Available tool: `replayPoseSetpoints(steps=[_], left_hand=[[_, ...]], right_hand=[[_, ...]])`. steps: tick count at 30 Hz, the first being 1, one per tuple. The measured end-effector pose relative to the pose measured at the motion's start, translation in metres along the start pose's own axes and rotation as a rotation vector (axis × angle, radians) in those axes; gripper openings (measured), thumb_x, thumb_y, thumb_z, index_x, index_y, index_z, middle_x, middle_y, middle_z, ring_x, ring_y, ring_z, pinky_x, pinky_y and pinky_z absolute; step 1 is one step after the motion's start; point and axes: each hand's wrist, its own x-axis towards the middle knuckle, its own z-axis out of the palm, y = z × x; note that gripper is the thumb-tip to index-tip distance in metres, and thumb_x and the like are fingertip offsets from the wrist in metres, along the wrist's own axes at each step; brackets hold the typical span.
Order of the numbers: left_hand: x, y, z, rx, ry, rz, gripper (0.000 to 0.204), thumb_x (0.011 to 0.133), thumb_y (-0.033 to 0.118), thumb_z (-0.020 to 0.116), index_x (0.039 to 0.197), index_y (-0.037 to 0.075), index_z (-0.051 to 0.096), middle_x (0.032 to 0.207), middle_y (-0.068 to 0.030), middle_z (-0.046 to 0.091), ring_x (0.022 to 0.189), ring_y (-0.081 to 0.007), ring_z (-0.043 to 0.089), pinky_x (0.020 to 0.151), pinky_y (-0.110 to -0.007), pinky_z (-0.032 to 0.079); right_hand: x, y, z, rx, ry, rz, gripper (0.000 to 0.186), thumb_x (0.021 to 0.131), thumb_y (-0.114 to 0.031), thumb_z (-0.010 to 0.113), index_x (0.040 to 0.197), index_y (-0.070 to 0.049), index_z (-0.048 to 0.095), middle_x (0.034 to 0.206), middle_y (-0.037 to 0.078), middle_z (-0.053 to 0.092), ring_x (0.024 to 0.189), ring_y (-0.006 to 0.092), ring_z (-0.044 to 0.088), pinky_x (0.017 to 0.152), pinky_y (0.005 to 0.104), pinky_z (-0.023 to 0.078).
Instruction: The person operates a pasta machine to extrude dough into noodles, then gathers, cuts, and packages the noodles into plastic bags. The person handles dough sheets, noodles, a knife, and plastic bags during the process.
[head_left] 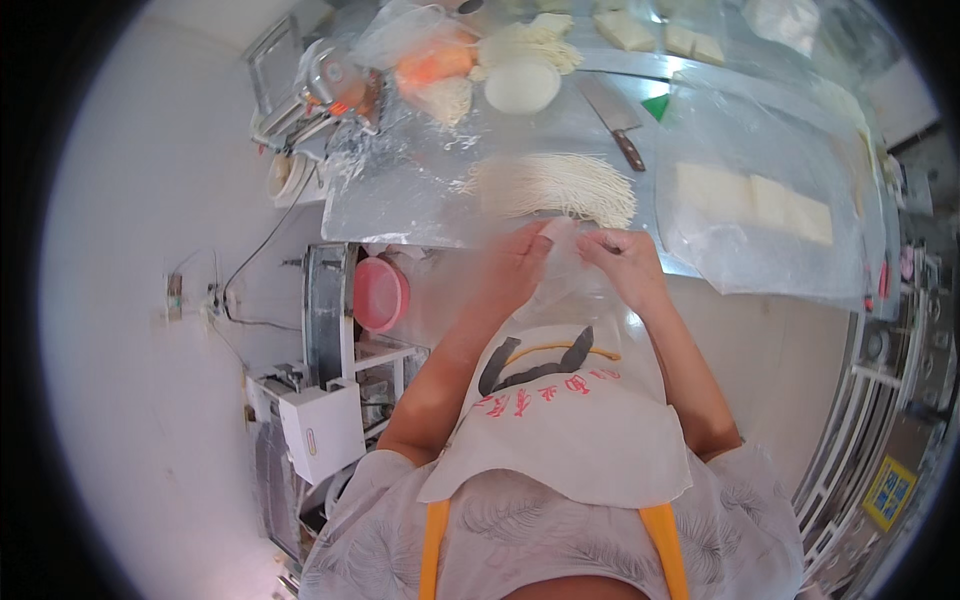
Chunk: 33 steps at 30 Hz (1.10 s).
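Observation:
Both my hands are in front of my apron at the near edge of the metal table. My left hand point(522, 262) and my right hand point(624, 262) pinch a thin clear plastic bag point(562, 262) between them, fingers closed at its upper edge. The bag hangs down against the apron, and its lower outline is hard to make out. Just beyond my fingertips a bundle of fresh pale noodles point(562, 188) lies across the table, touched by neither hand. A blur covers part of my left hand and the noodles' left end.
A cleaver point(625, 145) with a wooden handle lies beyond the noodles. On the right, clear plastic sheeting point(700, 262) covers pale dough slabs. At the back are a round white dish point(522, 87) and more noodles point(535, 45). A pink basin point(381, 294) sits below the table's left side.

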Motion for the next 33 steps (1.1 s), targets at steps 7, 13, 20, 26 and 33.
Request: replayPoseSetpoints(steps=[7, 13, 20, 26, 33], left_hand=[[0.006, -0.044, -0.037, -0.018, 0.051, 0.046, 0.027, 0.106, 0.017, 0.056, 0.125, 0.002, 0.069, 0.089, -0.0179, 0.073, 0.078, -0.0232, 0.071, 0.073, -0.037, 0.053], [0.007, -0.088, -0.083, -0.075, 0.137, 0.101, 0.025, 0.106, 0.019, 0.057, 0.121, 0.002, 0.069, 0.083, -0.0186, 0.069, 0.07, -0.0225, 0.065, 0.069, -0.036, 0.052], [0.018, -0.132, -0.174, -0.164, 0.132, -0.002, 0.036, 0.111, 0.032, 0.05, 0.108, 0.001, 0.068, 0.073, -0.0116, 0.064, 0.066, -0.0196, 0.062, 0.065, -0.036, 0.05], [0.026, -0.177, -0.231, -0.168, 0.141, 0.09, 0.043, 0.112, 0.037, 0.046, 0.108, 0.001, 0.069, 0.069, -0.0119, 0.061, 0.062, -0.0187, 0.06, 0.062, -0.037, 0.048], [0.034, -0.195, -0.265, -0.199, 0.121, 0.132, 0.025, 0.109, 0.014, 0.05, 0.1, 0.0, 0.069, 0.073, -0.0098, 0.065, 0.059, -0.0116, 0.055, 0.057, -0.032, 0.047]], right_hand=[[0.015, 0.011, 0.035, -0.137, -0.007, 0.009, 0.022, 0.091, -0.02, 0.079, 0.097, 0.001, 0.08, 0.077, 0.003, 0.073, 0.072, 0.0064, 0.063, 0.066, 0.025, 0.05], [0.033, -0.01, 0.095, -0.121, 0.011, -0.008, 0.021, 0.087, -0.018, 0.083, 0.094, 0.001, 0.08, 0.076, 0.002, 0.072, 0.068, 0.006, 0.058, 0.062, 0.0251, 0.047], [0.06, -0.038, 0.196, -0.31, 0.083, 0.022, 0.014, 0.093, -0.011, 0.077, 0.098, 0.002, 0.079, 0.078, 0.0, 0.07, 0.072, 0.0047, 0.058, 0.065, 0.0225, 0.046], [0.08, -0.032, 0.269, -0.157, 0.177, -0.117, 0.016, 0.091, -0.015, 0.082, 0.092, 0.001, 0.08, 0.075, -0.001, 0.069, 0.072, 0.0055, 0.059, 0.066, 0.0231, 0.048], [0.094, -0.036, 0.302, -0.257, 0.274, 0.019, 0.024, 0.087, -0.023, 0.085, 0.092, 0.0, 0.081, 0.074, 0.001, 0.071, 0.068, 0.0053, 0.057, 0.064, 0.024, 0.047]])
